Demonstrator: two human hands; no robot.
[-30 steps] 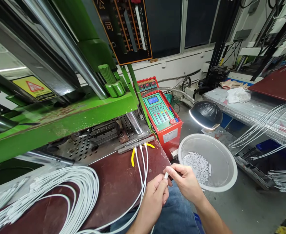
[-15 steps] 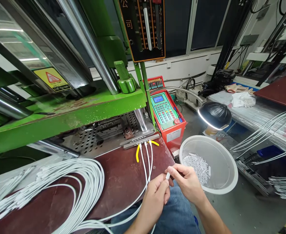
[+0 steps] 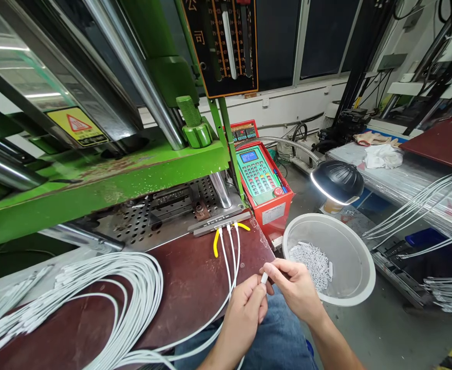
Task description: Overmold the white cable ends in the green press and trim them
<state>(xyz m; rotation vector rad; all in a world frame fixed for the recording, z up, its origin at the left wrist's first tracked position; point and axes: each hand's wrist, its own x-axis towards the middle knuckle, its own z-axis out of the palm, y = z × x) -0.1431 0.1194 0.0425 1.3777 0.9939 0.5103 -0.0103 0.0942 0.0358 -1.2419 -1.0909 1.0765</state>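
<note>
My left hand [image 3: 248, 303] is closed round the end of a white cable, and a small white connector [image 3: 264, 278] sticks out between thumb and fingers. My right hand [image 3: 293, 288] meets it there, thumb and fingertips pinched at the connector's tip. Whatever detail lies under those fingertips is hidden. Beyond my hands, three white cables [image 3: 229, 259] run into a metal mould bar [image 3: 219, 223] with yellow handles [image 3: 215, 244]. To the left a thick coil of white cables [image 3: 149, 293] lies on the brown tabletop [image 3: 187, 277].
A green press [image 3: 133, 180] with steel columns stands over a perforated metal plate [image 3: 139, 228]. Right of it is a red control box [image 3: 274, 210]. A translucent bin [image 3: 351, 262] holds small white scraps [image 3: 313, 264]. A black lamp [image 3: 337, 180] hangs above it.
My view has shifted very slightly, so the scene sits a little further left. Both hands keep the same grip on the connector.
</note>
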